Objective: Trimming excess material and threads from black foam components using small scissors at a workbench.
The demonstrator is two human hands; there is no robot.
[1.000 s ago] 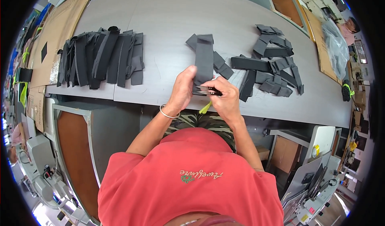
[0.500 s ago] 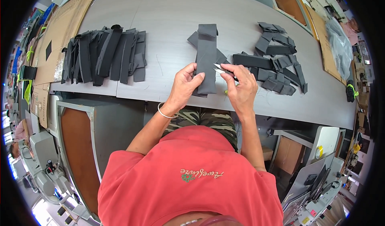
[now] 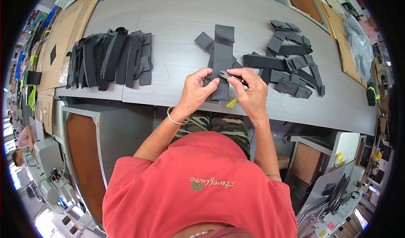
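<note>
A dark grey fabric strip [image 3: 223, 52] with a folded far end lies lengthwise in front of me. My left hand [image 3: 196, 89] grips its near part, thumb on top and fingers at the left edge. Pinched in my right hand [image 3: 252, 93] are small thread snips [image 3: 223, 74], their pointed blades lying over the strip close to my left thumb. A yellow-green tie [image 3: 231, 103] hangs below the right hand. Another grey strip [image 3: 203, 41] crosses underneath at a slant, partly covered. Whether the blades touch the cloth, I cannot tell.
Many similar strips stand in a row [image 3: 112, 58] on the left of the grey table [image 3: 173, 22]. A looser heap of strips [image 3: 293, 65] lies to the right. Cardboard [image 3: 69, 35] borders the left side, and a clear plastic bag [image 3: 357, 41] hangs at the right.
The snips have moved left, over the strip and closer to my left thumb. The strip has shifted and tilted slightly rightward. More of the yellow-green tie shows.
</note>
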